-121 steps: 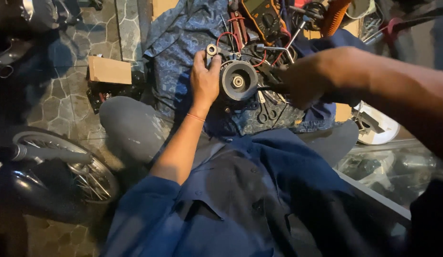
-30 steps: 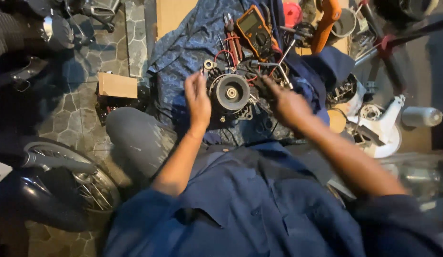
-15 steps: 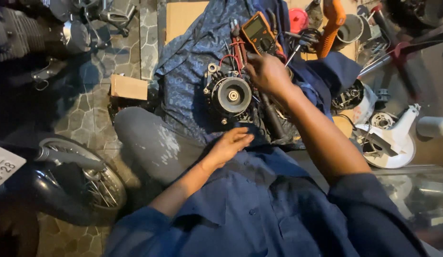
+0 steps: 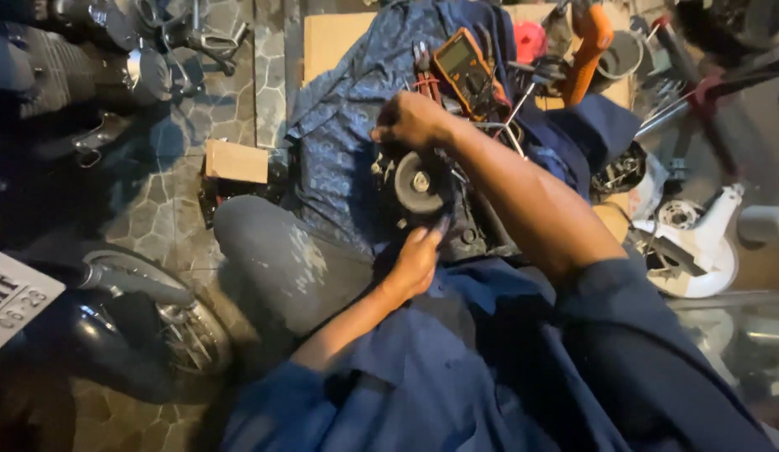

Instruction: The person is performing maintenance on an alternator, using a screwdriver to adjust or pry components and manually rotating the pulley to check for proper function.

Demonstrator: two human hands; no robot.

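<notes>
A dark round motor part (image 4: 419, 186) with a silver hub lies on a blue patterned cloth (image 4: 335, 142) on the floor in front of me. My left hand (image 4: 416, 258) rests at its near edge, fingertips touching the housing. My right hand (image 4: 413, 120) is closed in a fist just above the part, near red-handled pliers (image 4: 423, 67); what it grips is hidden. An orange-cased multimeter (image 4: 463, 65) lies beyond it, among wires and tools.
A motorbike rear wheel and number plate (image 4: 155, 326) stand at the left. A small cardboard box (image 4: 236, 161) lies on the stone floor. White plastic housings (image 4: 695, 238) sit at the right, an orange-handled tool (image 4: 589, 38) at the top.
My right hand has come down from the multimeter to just above the motor part. My left hand has moved from my lap up to the part's near edge.
</notes>
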